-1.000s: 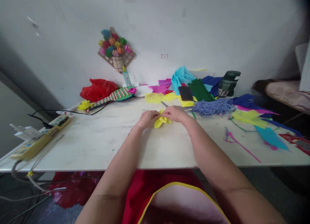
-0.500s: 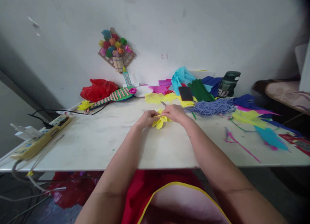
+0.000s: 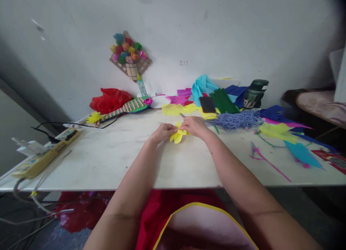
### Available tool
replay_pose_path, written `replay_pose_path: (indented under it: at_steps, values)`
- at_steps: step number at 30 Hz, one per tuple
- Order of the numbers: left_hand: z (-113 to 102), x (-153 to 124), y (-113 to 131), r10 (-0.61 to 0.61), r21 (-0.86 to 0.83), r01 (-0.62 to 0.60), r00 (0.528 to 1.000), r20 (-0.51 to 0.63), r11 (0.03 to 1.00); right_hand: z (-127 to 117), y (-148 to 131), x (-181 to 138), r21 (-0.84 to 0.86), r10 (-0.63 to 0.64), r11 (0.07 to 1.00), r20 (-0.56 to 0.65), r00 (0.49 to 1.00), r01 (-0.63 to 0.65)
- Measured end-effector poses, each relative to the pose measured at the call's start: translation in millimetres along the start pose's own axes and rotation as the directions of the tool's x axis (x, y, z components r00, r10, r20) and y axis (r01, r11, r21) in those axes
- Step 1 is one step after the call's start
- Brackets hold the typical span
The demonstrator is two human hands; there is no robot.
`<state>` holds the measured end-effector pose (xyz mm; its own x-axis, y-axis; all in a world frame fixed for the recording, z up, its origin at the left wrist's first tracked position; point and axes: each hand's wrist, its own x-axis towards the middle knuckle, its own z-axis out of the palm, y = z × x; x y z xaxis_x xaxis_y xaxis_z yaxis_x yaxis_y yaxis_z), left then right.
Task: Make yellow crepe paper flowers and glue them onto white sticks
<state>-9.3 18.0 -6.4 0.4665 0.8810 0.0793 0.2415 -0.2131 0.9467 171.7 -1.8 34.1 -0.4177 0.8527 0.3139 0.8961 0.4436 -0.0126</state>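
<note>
A yellow crepe-paper flower (image 3: 177,136) is between my two hands at the middle of the table, its petals spread toward me. My left hand (image 3: 163,131) pinches the flower's left edge between thumb and fingers. From the other side, my right hand (image 3: 195,126) is closed with its fingertips on the flower's top right. A pointed grey metal tip (image 3: 182,115) sticks out above the right hand; the rest of that tool is hidden. The flower's centre is partly covered by my fingers.
Behind my hands lie yellow paper sheets (image 3: 173,109), a phone (image 3: 207,104) and green paper (image 3: 223,101). Blue-purple shredded strands (image 3: 238,119) and a dark bottle (image 3: 255,94) are to the right. A power strip (image 3: 45,154) sits at the left edge, and a decorated green fan shape (image 3: 132,106) lies at the back.
Both hands stay almost in place. My left fingers have shifted slightly on the flower, and its petals sit a little differently.
</note>
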Motion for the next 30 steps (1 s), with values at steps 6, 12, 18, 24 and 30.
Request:
replay_pose_path:
  at_steps: [6, 12, 18, 24, 30]
  values:
    - [1.7, -1.0, 2.2, -0.022, -0.057, 0.021, 1.000, -0.012, 0.998, -2.1, -2.1, -0.1, -0.015, -0.008, 1.000, 0.022, 1.000, 0.009]
    - [1.7, -1.2, 0.0, -0.093, -0.205, 0.092, 0.996, 0.008, 0.974, -1.6, -2.9, -0.8, -0.010, -0.028, 1.000, -0.006, 1.000, 0.028]
    - [3.5, 0.8, -0.4, -0.118, -0.417, 0.108, 0.993, 0.002, 0.903, 6.5, 5.4, 2.4, 0.075, 0.035, 0.997, -0.047, 0.998, -0.031]
    - [5.7, -1.8, 3.3, -0.094, -0.486, 0.105, 0.994, 0.048, 0.868, 9.9, 6.4, 2.4, 0.106, 0.075, 0.992, -0.063, 0.995, -0.068]
    - [9.3, 0.7, 1.2, -0.106, -0.480, 0.096, 0.994, 0.006, 0.872, 10.1, 1.7, 1.9, 0.099, 0.112, 0.990, -0.085, 0.990, -0.103]
